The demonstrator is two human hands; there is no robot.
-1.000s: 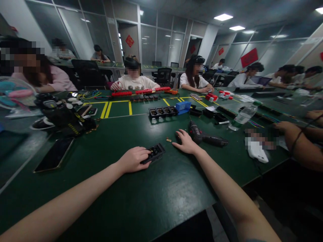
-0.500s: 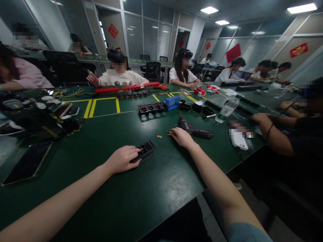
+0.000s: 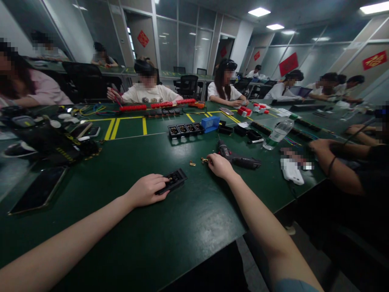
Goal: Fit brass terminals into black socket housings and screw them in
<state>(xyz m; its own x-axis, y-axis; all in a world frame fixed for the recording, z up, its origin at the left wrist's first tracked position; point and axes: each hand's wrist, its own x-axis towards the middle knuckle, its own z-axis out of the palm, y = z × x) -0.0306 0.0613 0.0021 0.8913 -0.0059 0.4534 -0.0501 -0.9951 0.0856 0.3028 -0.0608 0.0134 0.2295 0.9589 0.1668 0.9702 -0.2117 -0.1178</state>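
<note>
Two bare hands work low on the green surface (image 3: pixel 170 239). The left hand (image 3: pixel 146 190) lies palm down with its fingers (image 3: pixel 161 187) closed over the near end of a small black socket module (image 3: pixel 174 180), pinning it flat; brass contacts show in the module's open top, and its far end sticks out past the fingertips. The right hand (image 3: pixel 220 165) rests just beyond and to the right, its fingers (image 3: pixel 210 159) drawn together on a small brass part (image 3: pixel 204 160) at the tips. A second brass part (image 3: pixel 192 164) lies loose on the surface just to the left of that one, apart from both hands.

Right behind the right hand lies a black electric screwdriver (image 3: pixel 240 159), on its side, close to the knuckles. Farther back stands a row of black socket modules (image 3: pixel 185 129) with a blue box (image 3: pixel 209 123) at its right end, and yellow tape lines (image 3: pixel 127 125) mark the surface to their left. A clear water bottle (image 3: pixel 278 133) stands to the right, tilted in view. A dark phone (image 3: pixel 38 190) lies flat near the left edge, with a heap of black gear (image 3: pixel 51 140) behind it.

On the right a co-worker's forearm (image 3: pixel 337 164) rests on the surface near a white object (image 3: pixel 291 172). Other people sit along the far side with red strips (image 3: pixel 158 105) before them.
</note>
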